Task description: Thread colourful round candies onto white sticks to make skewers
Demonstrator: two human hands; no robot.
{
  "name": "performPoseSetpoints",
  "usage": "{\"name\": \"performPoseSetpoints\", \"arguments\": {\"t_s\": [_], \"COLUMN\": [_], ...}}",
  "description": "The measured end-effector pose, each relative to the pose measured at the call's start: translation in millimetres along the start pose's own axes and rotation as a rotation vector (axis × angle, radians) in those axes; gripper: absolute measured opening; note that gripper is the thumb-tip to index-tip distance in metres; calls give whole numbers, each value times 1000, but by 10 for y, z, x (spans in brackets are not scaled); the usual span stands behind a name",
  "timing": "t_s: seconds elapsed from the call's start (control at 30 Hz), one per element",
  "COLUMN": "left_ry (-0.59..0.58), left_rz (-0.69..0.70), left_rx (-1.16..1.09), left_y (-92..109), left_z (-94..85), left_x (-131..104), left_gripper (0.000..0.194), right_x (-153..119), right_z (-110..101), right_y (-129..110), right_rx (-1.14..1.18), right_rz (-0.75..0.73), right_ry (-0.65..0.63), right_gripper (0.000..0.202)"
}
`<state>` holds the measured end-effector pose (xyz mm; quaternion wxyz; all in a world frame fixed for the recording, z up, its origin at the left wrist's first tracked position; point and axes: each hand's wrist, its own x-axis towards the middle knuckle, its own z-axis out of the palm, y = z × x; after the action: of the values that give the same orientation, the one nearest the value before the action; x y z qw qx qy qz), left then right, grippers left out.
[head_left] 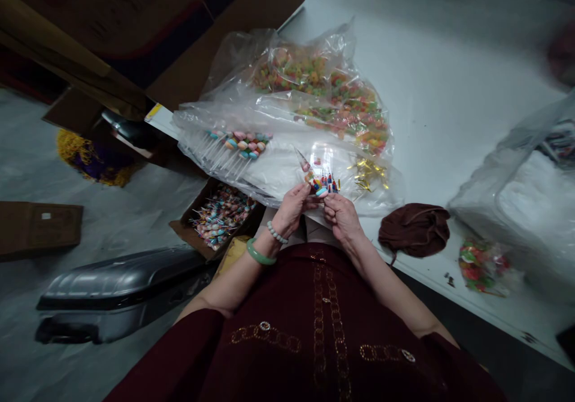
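Before my waist, my left hand (294,205) and my right hand (340,212) are close together, both with fingers pinched. From the left hand's fingertips a pointed clear wrapper (305,166) with candy pieces inside sticks up. A blue and white candy (322,192) lies between both sets of fingertips, and my right fingers close at its right end. Whether a stick runs through it is hidden. Just beyond are small printed wrappers (329,181). Candy skewers (245,144) on white sticks lie to the left on a clear plastic sheet (278,177). Gold twist ties (371,173) are on the right.
A large clear bag of colourful gummy candies (314,78) lies behind. A carton of wrapped candies (220,216) stands low on the left, near a grey suitcase (121,282). Brown cloth (414,229) and bagged candies (480,264) lie right on the white table (431,90).
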<state>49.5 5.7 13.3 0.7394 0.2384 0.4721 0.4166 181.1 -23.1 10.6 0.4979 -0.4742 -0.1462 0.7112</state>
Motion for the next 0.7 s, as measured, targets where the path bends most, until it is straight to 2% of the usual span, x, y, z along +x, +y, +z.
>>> {"name": "performPoseSetpoints", "arguments": {"t_s": [0.07, 0.17, 0.33, 0.43, 0.5, 0.57, 0.7], "left_ry": [90, 115, 193, 215, 224, 196, -64], "left_rz": [78, 159, 441, 497, 479, 378, 20], "left_rx": [56, 176, 445, 514, 453, 272, -151], "left_y": [-11, -19, -24, -29, -26, -10, 62], "left_z": [-34, -36, 30, 20, -4, -24, -33], "left_x": [10, 7, -23, -6, 21, 49, 85], "left_gripper": [40, 29, 16, 16, 21, 25, 34], "right_x": [4, 17, 36, 42, 47, 55, 47], "right_z": [-19, -56, -114, -141, -158, -170, -149], "right_y": [-23, -41, -31, -29, -39, -52, -46], "right_rx": [44, 96, 172, 204, 232, 255, 183], "right_rz": [92, 216, 299, 320, 337, 360, 408], "right_ry": [-74, -156, -200, -249, -287, -317, -352], "right_gripper": [21, 17, 15, 14, 13, 13, 15]}}
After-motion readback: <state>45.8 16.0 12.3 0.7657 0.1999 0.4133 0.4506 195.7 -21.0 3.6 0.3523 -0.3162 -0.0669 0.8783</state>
